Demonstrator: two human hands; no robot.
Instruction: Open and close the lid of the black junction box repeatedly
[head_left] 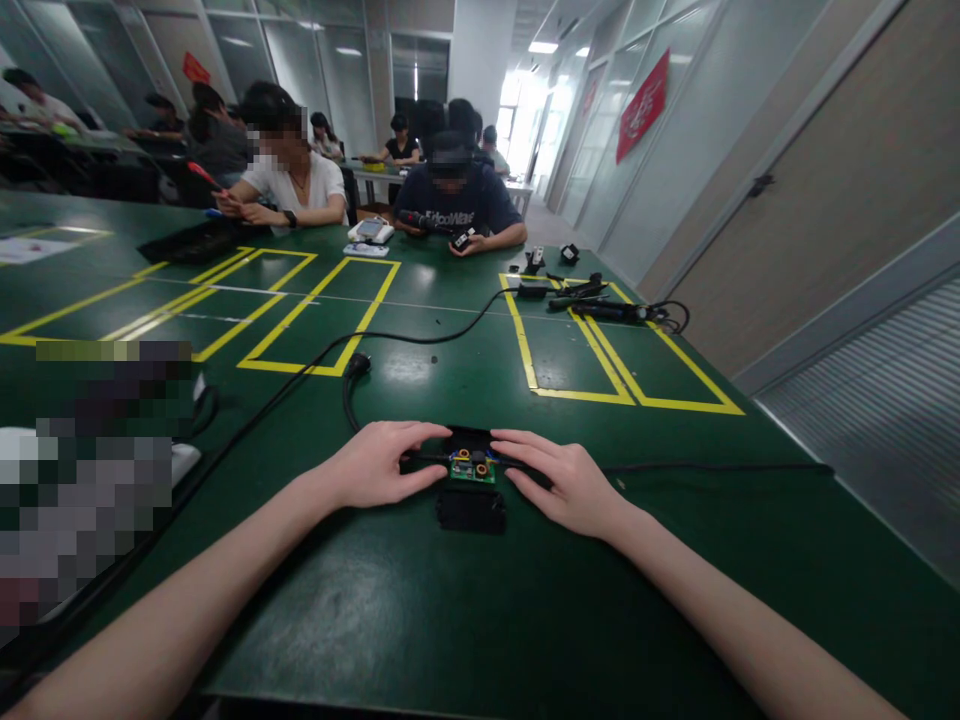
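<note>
Head view: left hand [379,465] and right hand [559,480] rest flat, unclenched, on black plastic housing [469,438]; green circuit board [472,468] exposed, still seated; black cover [471,510] off, lying nearer.

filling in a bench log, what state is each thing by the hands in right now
casing, open on top
circuit board, uncovered, sitting in the casing
black cover, off, flat on the table
left hand, open, fingers resting on the casing's left end
right hand, open, fingers resting on the casing's right end
black cable, slack across the table
</note>
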